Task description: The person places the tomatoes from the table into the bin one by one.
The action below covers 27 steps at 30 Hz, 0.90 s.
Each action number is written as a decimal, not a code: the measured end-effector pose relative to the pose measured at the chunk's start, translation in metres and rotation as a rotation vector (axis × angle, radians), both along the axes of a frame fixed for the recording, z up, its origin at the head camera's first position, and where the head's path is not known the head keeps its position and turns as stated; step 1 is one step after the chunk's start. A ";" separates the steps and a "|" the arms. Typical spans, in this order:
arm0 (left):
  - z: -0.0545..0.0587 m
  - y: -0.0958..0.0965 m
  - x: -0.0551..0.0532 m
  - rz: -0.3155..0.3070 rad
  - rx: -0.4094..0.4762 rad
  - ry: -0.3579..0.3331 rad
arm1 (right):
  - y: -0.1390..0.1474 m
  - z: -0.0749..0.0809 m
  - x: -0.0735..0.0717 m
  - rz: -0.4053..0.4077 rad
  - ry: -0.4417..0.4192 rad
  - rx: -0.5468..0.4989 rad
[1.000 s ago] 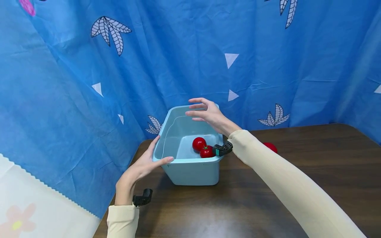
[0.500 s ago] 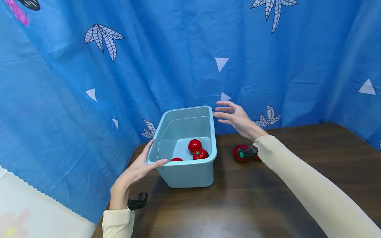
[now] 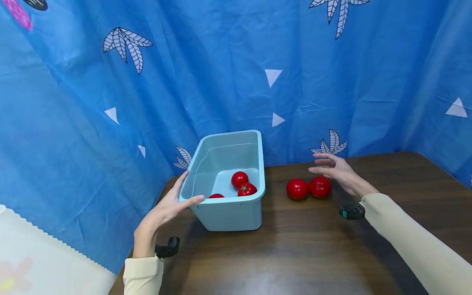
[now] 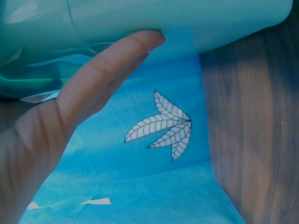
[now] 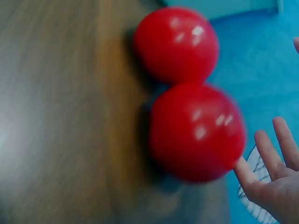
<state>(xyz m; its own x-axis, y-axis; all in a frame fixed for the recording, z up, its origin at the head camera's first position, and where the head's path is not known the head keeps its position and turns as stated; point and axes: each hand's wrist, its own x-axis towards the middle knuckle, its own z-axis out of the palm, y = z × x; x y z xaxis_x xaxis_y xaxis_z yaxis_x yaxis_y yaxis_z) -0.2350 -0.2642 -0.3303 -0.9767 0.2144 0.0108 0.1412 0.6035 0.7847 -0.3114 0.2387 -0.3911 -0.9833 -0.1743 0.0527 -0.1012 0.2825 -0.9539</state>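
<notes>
A light blue plastic bin [image 3: 228,215] stands at the left of the table. My left hand [image 3: 167,207] rests on its near left corner, thumb along the front rim, straight fingers against the outer left side. Inside the bin are a red tomato [image 3: 239,180], a second tomato [image 3: 246,189] with a green stem, and part of another red one [image 3: 216,196]. Two more red tomatoes, a left one [image 3: 297,189] and a right one [image 3: 320,187], sit side by side on the table. My right hand [image 3: 341,172] hovers by the right one with spread fingers, holding nothing.
Dark wooden table [image 3: 295,246] extends to the front and right. A blue curtain [image 3: 221,73] with leaf and triangle prints hangs along the back and left. White cloth [image 3: 44,254] with a flower lies at lower left.
My right hand has moved from above the bin to the right and down, beside the table tomatoes. A third red tomato now shows in the bin. The left hand stays at the corner.
</notes>
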 end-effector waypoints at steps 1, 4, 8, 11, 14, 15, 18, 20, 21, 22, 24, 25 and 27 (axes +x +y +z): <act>0.000 0.000 0.000 0.002 -0.005 0.000 | 0.004 -0.005 0.001 0.003 0.001 0.023; 0.002 0.001 0.000 0.005 -0.015 0.003 | 0.011 -0.018 0.004 0.008 -0.009 0.071; 0.003 0.000 0.000 0.006 -0.016 0.002 | 0.013 -0.031 0.007 0.013 -0.011 0.118; 0.002 0.000 -0.001 0.008 -0.026 -0.006 | 0.013 -0.036 0.008 0.010 -0.015 0.157; 0.002 0.000 -0.001 0.014 -0.032 -0.014 | 0.010 -0.038 0.010 0.013 -0.031 0.186; 0.003 -0.001 -0.001 0.017 -0.035 -0.015 | 0.009 -0.038 0.010 0.015 -0.037 0.193; 0.003 -0.001 -0.003 0.021 -0.040 -0.013 | 0.007 -0.039 0.011 0.018 -0.047 0.210; 0.004 -0.002 -0.004 0.015 -0.035 -0.010 | 0.007 -0.039 0.011 0.013 -0.046 0.220; 0.003 -0.002 -0.004 0.012 -0.035 -0.009 | 0.007 -0.040 0.011 0.011 -0.048 0.223; 0.003 -0.002 -0.005 0.009 -0.033 -0.008 | 0.007 -0.040 0.011 0.008 -0.050 0.227; 0.002 -0.003 -0.005 0.005 -0.028 -0.006 | 0.007 -0.040 0.011 0.002 -0.065 0.240; 0.002 -0.004 -0.006 0.003 -0.023 -0.004 | 0.007 -0.041 0.011 0.002 -0.073 0.247; 0.000 -0.006 -0.005 0.003 -0.017 -0.003 | 0.007 -0.042 0.011 0.002 -0.089 0.255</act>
<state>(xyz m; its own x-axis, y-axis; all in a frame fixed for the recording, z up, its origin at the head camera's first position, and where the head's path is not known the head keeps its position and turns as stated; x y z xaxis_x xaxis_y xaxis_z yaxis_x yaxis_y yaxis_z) -0.2405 -0.2699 -0.3299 -0.9774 0.2114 0.0039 0.1366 0.6172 0.7749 -0.3008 0.2455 -0.4332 -0.9817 -0.1730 -0.0793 -0.0214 0.5143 -0.8573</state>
